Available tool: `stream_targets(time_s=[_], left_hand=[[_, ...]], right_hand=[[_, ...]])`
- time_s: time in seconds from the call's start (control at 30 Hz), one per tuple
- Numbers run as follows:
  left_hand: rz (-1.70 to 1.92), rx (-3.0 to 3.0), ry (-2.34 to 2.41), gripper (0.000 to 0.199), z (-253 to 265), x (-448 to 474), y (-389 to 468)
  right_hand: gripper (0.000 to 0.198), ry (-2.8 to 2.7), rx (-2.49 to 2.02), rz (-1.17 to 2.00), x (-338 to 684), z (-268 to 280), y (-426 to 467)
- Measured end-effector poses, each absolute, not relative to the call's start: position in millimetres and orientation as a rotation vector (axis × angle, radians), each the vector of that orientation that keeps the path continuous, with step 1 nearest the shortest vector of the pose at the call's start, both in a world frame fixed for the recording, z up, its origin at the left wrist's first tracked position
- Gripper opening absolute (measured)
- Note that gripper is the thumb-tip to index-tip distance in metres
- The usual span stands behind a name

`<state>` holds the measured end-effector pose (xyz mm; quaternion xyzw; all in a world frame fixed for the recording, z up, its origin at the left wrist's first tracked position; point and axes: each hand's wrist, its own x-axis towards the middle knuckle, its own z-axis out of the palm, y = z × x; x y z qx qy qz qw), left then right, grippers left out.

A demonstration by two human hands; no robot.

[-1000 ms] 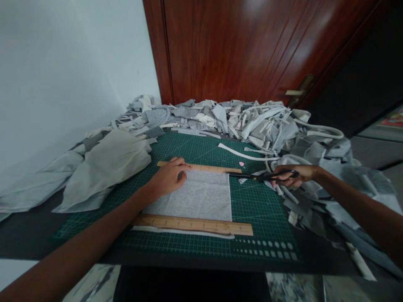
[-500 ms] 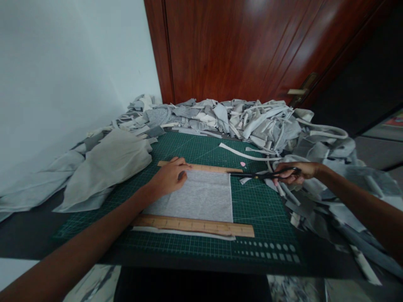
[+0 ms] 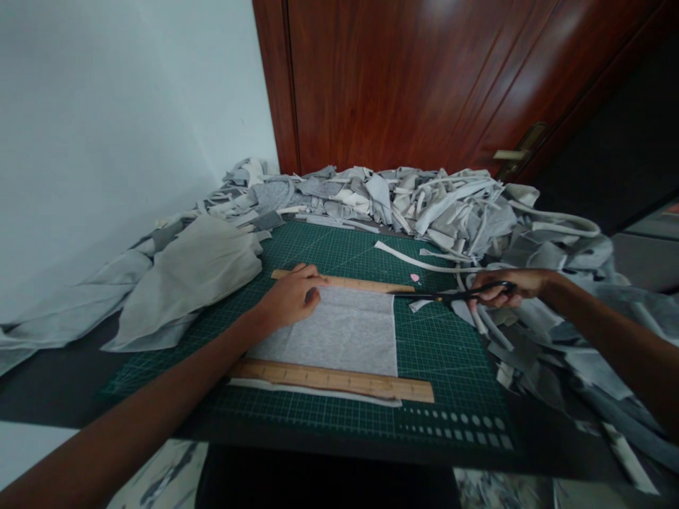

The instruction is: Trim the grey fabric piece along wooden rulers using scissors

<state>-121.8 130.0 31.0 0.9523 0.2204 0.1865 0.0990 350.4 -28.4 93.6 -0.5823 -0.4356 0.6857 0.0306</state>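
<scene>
A rectangle of grey fabric lies flat on a green cutting mat. Along its far edge runs a wooden ruler, and a second wooden ruler lies across its near edge. My left hand presses down on the far ruler and the fabric's upper left, thumb apart from the fingers. In my right hand are black scissors, fingers wrapped round the handles. The blades point left and reach the fabric's far right corner, by the ruler's end.
Heaps of grey and white fabric scraps line the back and right of the table. At left lies a large pale cloth. A white strip and a small pink piece rest on the mat. Behind stands a wooden door.
The whole view has shifted slightly, so everything appears a little farther right. Against the fabric and rulers, both hands and the scissors show hardly any movement.
</scene>
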Motion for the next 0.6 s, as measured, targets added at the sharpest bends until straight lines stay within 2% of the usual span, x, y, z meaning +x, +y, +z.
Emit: stream_targets(time_s=[0.3, 0.6], left_hand=[[0.555, 2.799, 0.655, 0.036, 30.7, -121.3, 130.3], [0.556, 2.805, 0.663, 0.036, 29.9, -121.6, 130.0]], right_hand=[[0.049, -1.324, -1.766, 2.134, 354.0, 90.9, -27.2], [0.055, -1.219, -1.891, 2.044, 346.7, 91.4, -32.1]])
